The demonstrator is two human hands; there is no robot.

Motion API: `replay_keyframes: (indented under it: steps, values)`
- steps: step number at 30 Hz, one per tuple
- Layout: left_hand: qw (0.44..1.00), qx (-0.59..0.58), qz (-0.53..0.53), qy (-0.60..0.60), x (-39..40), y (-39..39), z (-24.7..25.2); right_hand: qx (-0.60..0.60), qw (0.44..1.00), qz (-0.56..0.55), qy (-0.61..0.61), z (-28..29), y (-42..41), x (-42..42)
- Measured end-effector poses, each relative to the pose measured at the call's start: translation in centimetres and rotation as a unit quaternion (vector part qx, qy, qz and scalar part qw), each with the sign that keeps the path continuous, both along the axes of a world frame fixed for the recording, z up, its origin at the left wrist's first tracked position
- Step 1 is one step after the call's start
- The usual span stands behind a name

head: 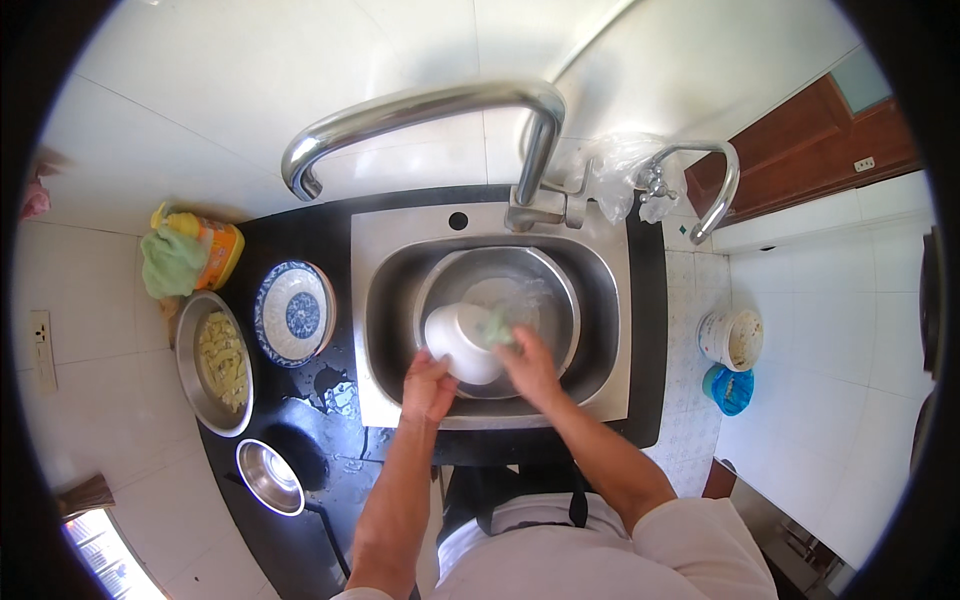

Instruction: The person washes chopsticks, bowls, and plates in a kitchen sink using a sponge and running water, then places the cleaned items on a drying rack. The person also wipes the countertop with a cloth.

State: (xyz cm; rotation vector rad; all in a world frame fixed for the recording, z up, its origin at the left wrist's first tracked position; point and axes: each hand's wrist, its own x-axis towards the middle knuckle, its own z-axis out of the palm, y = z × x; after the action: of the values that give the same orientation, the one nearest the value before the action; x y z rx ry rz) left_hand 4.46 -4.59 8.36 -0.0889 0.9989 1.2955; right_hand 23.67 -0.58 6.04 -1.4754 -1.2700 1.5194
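My left hand [429,386] grips the rim of a white bowl [459,346], tilted with its underside facing up. In my right hand [531,367] is a pale green cloth [495,328], blurred, pressed near the foot of the bowl. Both hands are over a wide stainless-steel basin [571,300] with some water in it. That basin sits inside the steel sink [619,375].
A chrome faucet [420,109] arches behind the sink. To the left are stacked blue-and-white plates [296,315], a metal bowl of pale food pieces [216,431], a small steel bowl [259,480] and an orange bottle [225,251] with a green cloth [171,262].
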Motion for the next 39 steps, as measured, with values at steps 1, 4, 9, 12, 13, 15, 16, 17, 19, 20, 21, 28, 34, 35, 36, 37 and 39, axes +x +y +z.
replay_keyframes:
  steps: [1, 4, 9, 12, 13, 15, 16, 17, 19, 20, 21, 28, 34, 35, 36, 37, 39]
  values:
    - [1.000, 0.010, -0.003, -0.008, 0.5, 0.1, 0.0, 0.110, 0.993, 0.034, -0.039, 1.3, -1.0, -0.8]
    - [0.999, 0.028, -0.009, 0.021, 1.8, 0.0, -0.9, 0.323, 0.931, 0.101, -0.135, 3.7, -2.1, -3.7]
    - [0.993, 0.023, -0.062, 0.097, 2.5, -0.4, -0.9, 0.313, 0.927, 0.094, -0.186, 4.3, 1.8, -6.1]
    - [0.991, 0.028, -0.068, 0.113, 2.4, 0.3, -0.7, 0.264, 0.935, 0.119, -0.204, 3.2, 4.7, -6.8]
    - [0.991, 0.019, -0.066, 0.116, 2.2, 0.4, -0.5, 0.237, 0.941, 0.133, -0.201, 3.2, 5.6, -7.1]
    - [0.992, 0.003, -0.070, 0.109, 1.9, 0.2, -0.4, 0.098, 0.948, 0.170, -0.248, 2.5, 8.1, -7.2]
    - [0.990, -0.001, -0.083, 0.114, 1.8, -0.1, -0.7, 0.049, 0.952, 0.154, -0.261, 1.0, 9.2, -7.0]
    - [0.988, -0.006, -0.096, 0.119, 1.7, -0.3, -0.9, 0.001, 0.952, 0.138, -0.273, -0.4, 9.7, -6.7]
    - [0.993, -0.017, -0.070, 0.093, 1.8, -0.5, -0.9, 0.078, 0.944, 0.172, -0.270, -3.7, 9.6, -4.5]
    - [0.996, -0.020, -0.054, 0.075, 1.8, -0.7, -1.1, 0.116, 0.937, 0.190, -0.268, -4.7, 9.4, -3.3]
    - [0.998, -0.023, -0.033, 0.058, 1.8, -0.8, -1.2, 0.079, 0.944, 0.176, -0.267, -5.0, 9.1, -2.7]
    - [0.994, -0.081, 0.077, -0.003, 2.9, 0.0, -1.2, 0.119, 0.882, 0.144, -0.433, -8.8, 0.4, 1.1]
    - [0.992, -0.083, 0.098, -0.012, 0.3, -1.8, -4.9, 0.183, 0.933, 0.076, -0.301, 4.2, -1.9, -1.8]
    - [0.986, -0.130, 0.106, -0.009, -0.2, -2.0, -5.8, 0.177, 0.946, 0.074, -0.261, 4.8, -1.5, -2.0]
    - [0.986, -0.120, 0.107, -0.034, 0.3, -1.5, -4.1, 0.111, 0.949, 0.083, -0.283, 5.6, -0.8, -1.5]
    - [0.987, -0.107, 0.105, -0.063, 0.7, -1.0, -1.5, 0.045, 0.945, 0.093, -0.309, 6.3, 0.0, -0.6]
    - [0.988, -0.097, 0.104, -0.053, -0.2, -1.1, 1.1, 0.046, 0.941, 0.057, -0.331, 3.4, 0.9, 0.9]
